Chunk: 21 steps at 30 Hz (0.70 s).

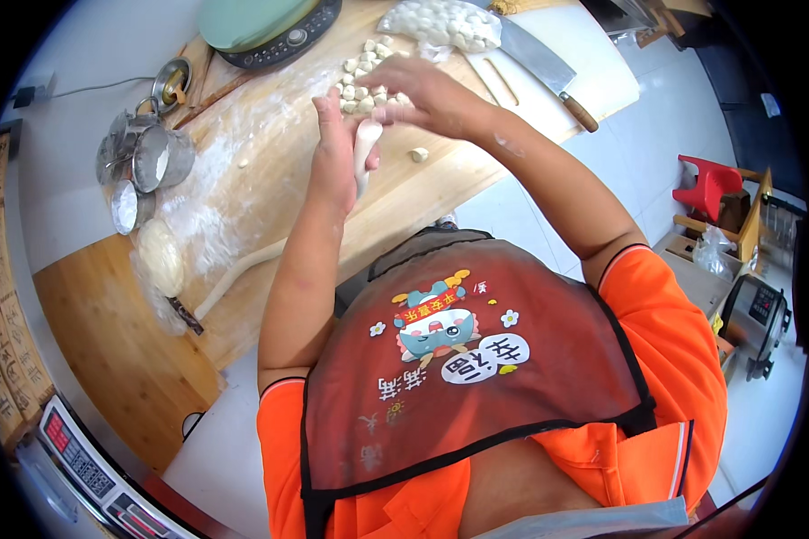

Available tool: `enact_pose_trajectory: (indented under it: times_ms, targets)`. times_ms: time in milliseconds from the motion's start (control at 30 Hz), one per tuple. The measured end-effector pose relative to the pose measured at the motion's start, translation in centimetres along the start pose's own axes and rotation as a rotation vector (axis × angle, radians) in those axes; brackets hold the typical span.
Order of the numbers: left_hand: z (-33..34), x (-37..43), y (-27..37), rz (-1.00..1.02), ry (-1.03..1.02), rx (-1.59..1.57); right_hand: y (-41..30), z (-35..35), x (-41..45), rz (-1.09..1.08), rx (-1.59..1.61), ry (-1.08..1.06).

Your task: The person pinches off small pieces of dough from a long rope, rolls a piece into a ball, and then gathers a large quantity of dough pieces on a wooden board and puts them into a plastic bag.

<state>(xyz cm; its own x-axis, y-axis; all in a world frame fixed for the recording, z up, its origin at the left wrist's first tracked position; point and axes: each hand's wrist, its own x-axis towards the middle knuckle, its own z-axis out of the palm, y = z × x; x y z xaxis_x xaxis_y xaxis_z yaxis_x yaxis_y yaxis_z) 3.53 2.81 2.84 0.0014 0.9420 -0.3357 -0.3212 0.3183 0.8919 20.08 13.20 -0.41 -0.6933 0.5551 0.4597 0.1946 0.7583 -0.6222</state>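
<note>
My left hand (337, 151) is wrapped around one end of a long dough rope (366, 141), its tip sticking out past the fingers. The rope runs back under my left forearm, and its tail reaches the near left part of the wooden board (391, 195). Close by the rope's tip is my right hand (425, 94), blurred, with fingers spread and no dough visible in it. Beyond and partly behind the right hand lie several small cut dough pieces (364, 71). A single dough piece (419, 155) rests apart, nearer to me.
A cleaver (536, 57) lies on a white cutting board (590, 60) at right, beside a plastic bag of dough pieces (445, 27). An electric griddle (270, 34) stands at the back. Metal flour containers (152, 158) and a wrapped dough ball (162, 257) sit left; loose flour (205, 202) dusts the board.
</note>
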Motion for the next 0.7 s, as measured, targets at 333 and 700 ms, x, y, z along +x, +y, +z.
enact_pose_trajectory:
  times_ms: [333, 700]
  targets:
    - [-3.8, -0.1, 0.8, -0.123, -0.428, 0.331, -5.6, -3.1, 0.0, 0.012, 0.085, -0.231]
    - [-1.4, -1.2, -2.4, -0.118, -0.044, -0.325, -1.8, 1.1, -0.6, 0.080, 0.044, -0.019]
